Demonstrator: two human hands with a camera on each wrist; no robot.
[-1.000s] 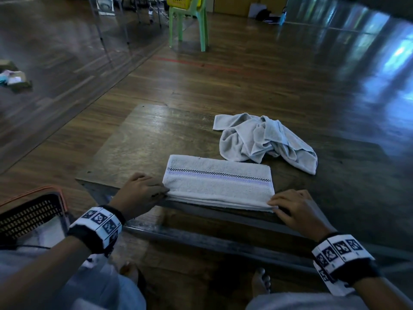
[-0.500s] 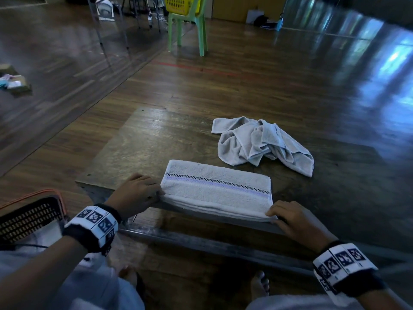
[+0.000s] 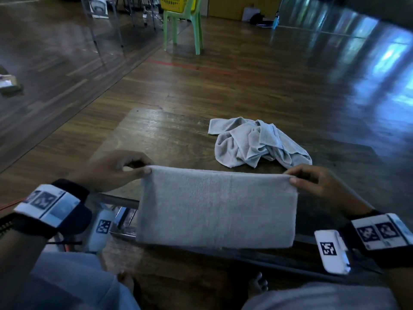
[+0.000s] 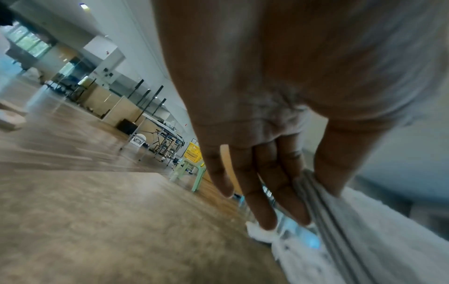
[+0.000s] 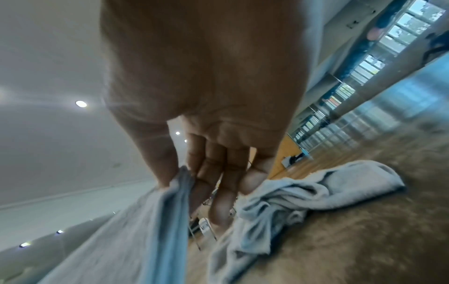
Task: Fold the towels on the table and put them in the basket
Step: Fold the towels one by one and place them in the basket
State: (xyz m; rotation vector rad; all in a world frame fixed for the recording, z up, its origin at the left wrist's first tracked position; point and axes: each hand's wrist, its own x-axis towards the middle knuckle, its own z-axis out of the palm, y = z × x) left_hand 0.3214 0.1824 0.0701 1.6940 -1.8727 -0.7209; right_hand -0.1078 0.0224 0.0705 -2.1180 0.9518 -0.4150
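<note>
A folded grey towel [image 3: 215, 206] hangs upright in the air over the near edge of the wooden table [image 3: 169, 139]. My left hand [image 3: 134, 170] pinches its upper left corner and my right hand [image 3: 292, 176] pinches its upper right corner. In the left wrist view the thumb and fingers of my left hand [image 4: 313, 192] clamp the layered edge of the folded towel [image 4: 352, 230]. My right hand [image 5: 179, 180] pinches the folded towel [image 5: 145, 230] the same way. A second, crumpled grey towel [image 3: 257, 142] [image 5: 303, 188] lies on the table behind it. The basket is out of view.
A green plastic chair [image 3: 183, 27] with a yellow basket [image 3: 176, 2] on its seat stands far back on the wooden floor. My lap and bare feet are below the table's near edge. Some items lie on the floor at the far left.
Both hands have gripped the folded towel at its ends and lifted it off the table, so it now hangs upright. My head has moved closer. The crumpled towel has not moved.
</note>
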